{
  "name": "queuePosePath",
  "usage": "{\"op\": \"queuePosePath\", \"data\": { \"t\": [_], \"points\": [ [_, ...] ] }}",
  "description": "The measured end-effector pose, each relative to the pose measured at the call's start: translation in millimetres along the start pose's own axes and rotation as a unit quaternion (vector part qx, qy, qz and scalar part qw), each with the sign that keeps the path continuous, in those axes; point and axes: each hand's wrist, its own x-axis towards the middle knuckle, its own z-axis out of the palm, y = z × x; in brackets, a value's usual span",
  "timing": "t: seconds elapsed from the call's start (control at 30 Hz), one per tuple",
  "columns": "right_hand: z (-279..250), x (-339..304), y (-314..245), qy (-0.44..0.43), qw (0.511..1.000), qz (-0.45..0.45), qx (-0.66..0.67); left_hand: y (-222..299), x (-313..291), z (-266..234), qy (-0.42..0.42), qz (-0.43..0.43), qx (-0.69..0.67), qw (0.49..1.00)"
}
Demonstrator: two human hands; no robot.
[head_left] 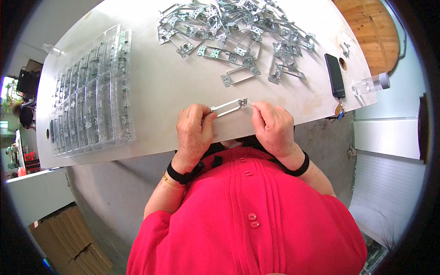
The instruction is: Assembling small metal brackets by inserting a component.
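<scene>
Just above the table's near edge, my left hand (195,130) pinches one end of a long, narrow metal bracket (228,108) with two parallel bars and a plate at its far end. My right hand (273,126) is closed with thumb and forefinger together beside that plate. Whatever lies between those right fingertips, if anything, is too small to tell. Beyond my hands, a loose pile of similar metal brackets (238,55) spreads over the far part of the table.
Clear plastic trays (94,98) with rows of metal parts stand on the left of the white table (156,114). To the right lie a black phone (334,75), keys (339,110) and a clear bottle (369,85) on its side. Cardboard (71,238) is stacked on the floor at lower left.
</scene>
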Motion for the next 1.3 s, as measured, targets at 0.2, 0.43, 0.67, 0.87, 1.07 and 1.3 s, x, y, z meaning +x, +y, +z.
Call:
{"op": "queuePosePath", "data": {
  "t": [0.2, 0.43, 0.67, 0.87, 1.07, 1.3],
  "points": [
    [2.8, 0.6, -4.5, 0.001, 0.999, 0.023, 0.027, 0.9, 1.1, -0.4, 0.0, -0.001, -0.007, 1.0],
    [4.7, 1.1, -5.0, 0.004, 0.999, 0.033, 0.041, 1.2, 1.3, -0.8, -0.004, -0.001, 0.001, 1.0],
    [5.8, 0.5, -4.3, 0.012, 0.997, 0.05, 0.061, 0.4, 1.3, -1.0, -0.006, 0.004, -0.002, 1.0],
    [5.2, 0.7, -6.2, 0.005, 0.995, 0.064, 0.081, 0.4, 1.0, -0.5, -0.002, 0.003, -0.005, 1.0],
    [5.0, -0.1, -6.5, 0.002, 0.993, 0.068, 0.099, -0.5, 0.1, 0.7, 0.002, -0.001, -0.011, 1.0],
    [7.4, -0.7, -5.8, 0.011, 0.99, 0.09, 0.103, 0.1, -0.1, 1.8, 0.005, 0.006, -0.001, 1.0]
  ]
}}
